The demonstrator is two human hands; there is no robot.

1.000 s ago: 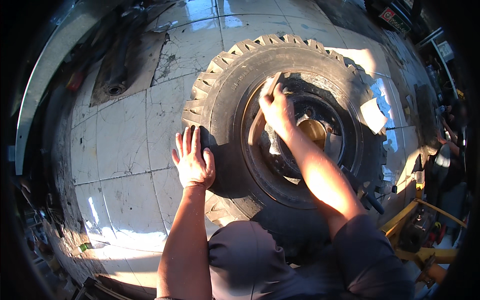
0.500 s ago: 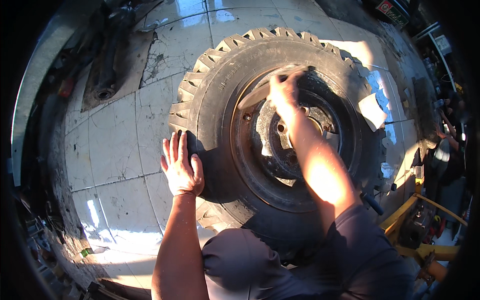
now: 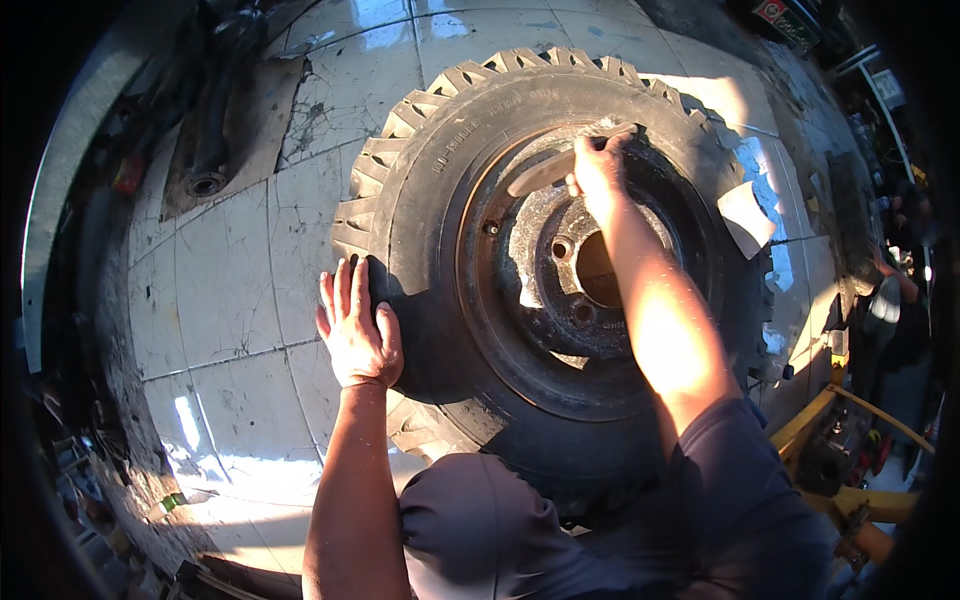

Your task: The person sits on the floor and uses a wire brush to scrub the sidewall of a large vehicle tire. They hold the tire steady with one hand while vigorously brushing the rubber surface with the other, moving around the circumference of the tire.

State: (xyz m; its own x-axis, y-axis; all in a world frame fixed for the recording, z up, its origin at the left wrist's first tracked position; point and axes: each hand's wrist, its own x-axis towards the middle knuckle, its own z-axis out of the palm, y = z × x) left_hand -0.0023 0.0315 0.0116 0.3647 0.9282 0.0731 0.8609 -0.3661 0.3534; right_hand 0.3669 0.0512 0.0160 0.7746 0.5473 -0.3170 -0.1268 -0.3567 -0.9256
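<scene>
A chunky-treaded tyre (image 3: 425,225) lies on its side on the tiles, mounted on a dirty, rust-marked steel wheel (image 3: 536,310) with bolt holes and a large centre hole. My left hand (image 3: 358,335) rests on the tyre's left edge, palm down and fingers stretched out. Over the far part of the wheel, my right hand (image 3: 600,178) is closed round a flat, thin brownish strip (image 3: 543,174) with a rounded end. The strip lies along the inside of the rim; its exact kind I cannot make out. A valve stem (image 3: 491,229) shows left of it.
A pale scrap of paper or card (image 3: 746,218) sits against the tyre's right side. Yellow metal framing (image 3: 805,420) stands at the lower right. At the far left, a dark metal part (image 3: 207,180) lies on brown cardboard (image 3: 265,130). Another person's arm (image 3: 890,268) shows at the right.
My right hand has moved to the right along the rim with the strip. The tyre has shifted slightly left and away, and my left hand has moved with it.
</scene>
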